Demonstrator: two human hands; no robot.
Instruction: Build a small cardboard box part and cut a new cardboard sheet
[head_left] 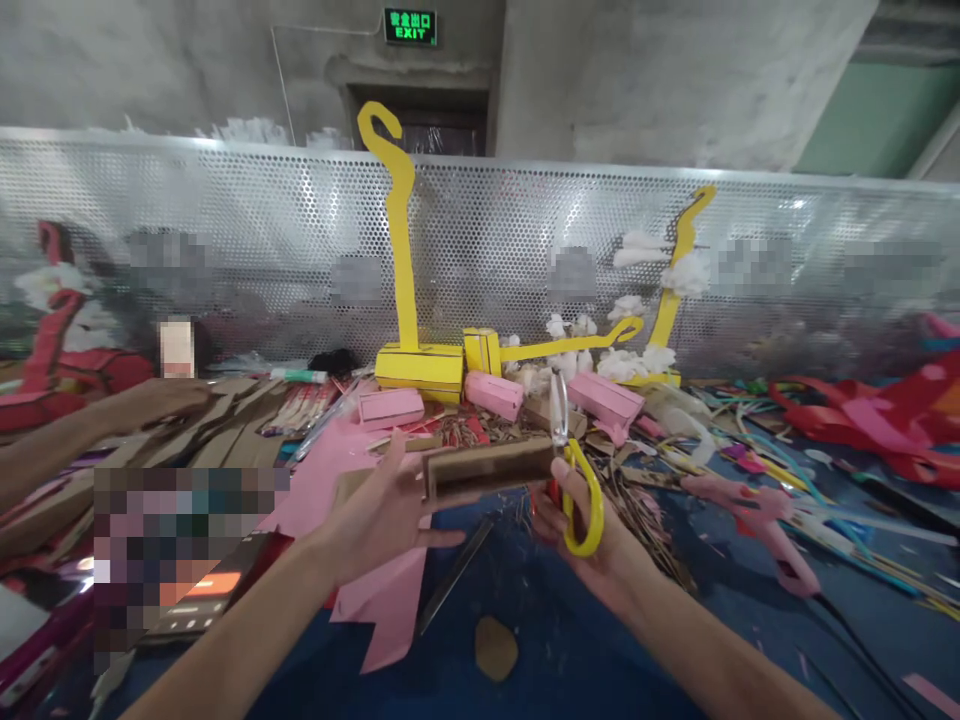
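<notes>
Between my hands, above the blue table, is a folded brown cardboard piece, like a long open box. My left hand supports its left end, with the thumb raised and the fingers stretched along and beneath it. My right hand grips scissors with yellow handles, blades pointing up, at the cardboard's right end. Whether those fingers also pinch the cardboard is unclear. Pink paper lies below my left hand, beside a thin dark blade-like strip. A rounded cardboard scrap lies nearer me.
Yellow swan-neck shapes and pink boxes stand behind. To the right lies a pink glue gun with its cord, among scraps and red pieces. Another person's hand reaches over cardboard strips at left. A perforated metal screen closes the back.
</notes>
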